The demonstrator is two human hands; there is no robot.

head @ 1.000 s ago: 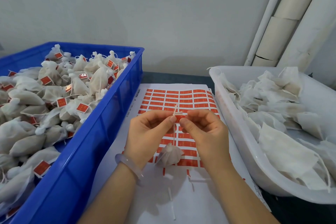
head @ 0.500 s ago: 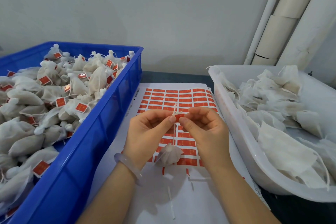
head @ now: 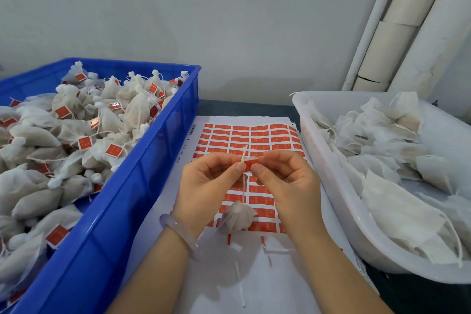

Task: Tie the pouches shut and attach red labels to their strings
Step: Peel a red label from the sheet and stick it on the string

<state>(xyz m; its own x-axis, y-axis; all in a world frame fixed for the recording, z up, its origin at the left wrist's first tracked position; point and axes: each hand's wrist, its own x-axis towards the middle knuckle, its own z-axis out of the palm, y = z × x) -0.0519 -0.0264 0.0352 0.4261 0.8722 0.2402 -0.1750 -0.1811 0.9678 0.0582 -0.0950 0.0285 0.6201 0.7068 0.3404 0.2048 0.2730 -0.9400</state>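
Note:
A small white pouch (head: 236,217) hangs by its string (head: 244,186) above the sheet of red labels (head: 254,135). My left hand (head: 206,186) and my right hand (head: 288,183) meet at the top of the string. Both pinch a red label (head: 248,164) folded around it, thumbs facing me. The loose string end sticks up above the label. The pouch's neck is gathered closed.
A blue crate (head: 142,186) on the left holds several tied pouches with red labels. A white tub (head: 328,181) on the right holds several flat open pouches. Loose white backing strips (head: 239,285) lie on the paper near me. Pale pipes (head: 397,28) stand at the back right.
The hands have stayed in place, fingers working slightly on the label at the string. The pouch hangs as before.

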